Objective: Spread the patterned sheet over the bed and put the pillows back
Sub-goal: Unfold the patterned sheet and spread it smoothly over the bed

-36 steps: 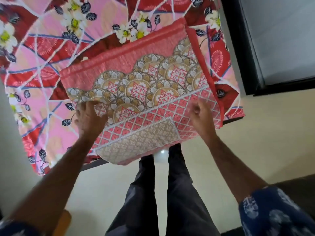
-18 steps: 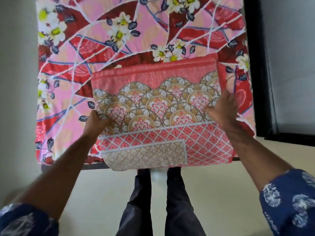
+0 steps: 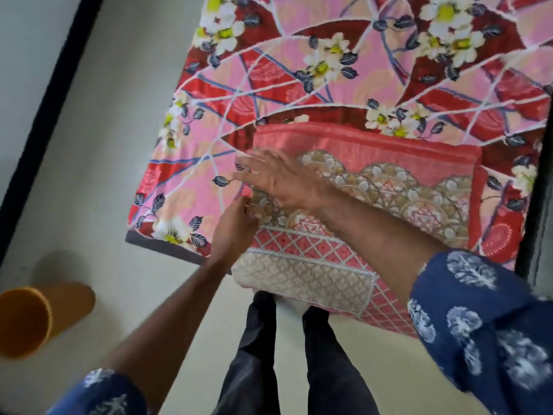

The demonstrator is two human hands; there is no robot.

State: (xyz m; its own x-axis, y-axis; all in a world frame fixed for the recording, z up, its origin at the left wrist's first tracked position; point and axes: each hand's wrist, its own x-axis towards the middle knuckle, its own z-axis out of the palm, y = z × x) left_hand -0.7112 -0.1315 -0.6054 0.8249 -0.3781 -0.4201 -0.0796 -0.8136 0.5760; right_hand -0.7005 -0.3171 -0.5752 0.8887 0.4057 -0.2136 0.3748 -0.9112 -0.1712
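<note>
Unfolding looks like the step in hand, I judge: folded patterned sheet (image 3: 368, 211) lies on the near end of the bed (image 3: 299, 85), partly overhanging its edge. Left hand (image 3: 236, 226) pinches the sheet's left corner; right hand (image 3: 281, 181) reaches across with fingers spread (blurred, contact unclear). Next needs a second grip, then opening the folds. No pillows in view.

One head cam, wide-angle, looks steeply down from standing height, close over the bed (image 3: 374, 85) end & floor (image 3: 119, 145).
</note>
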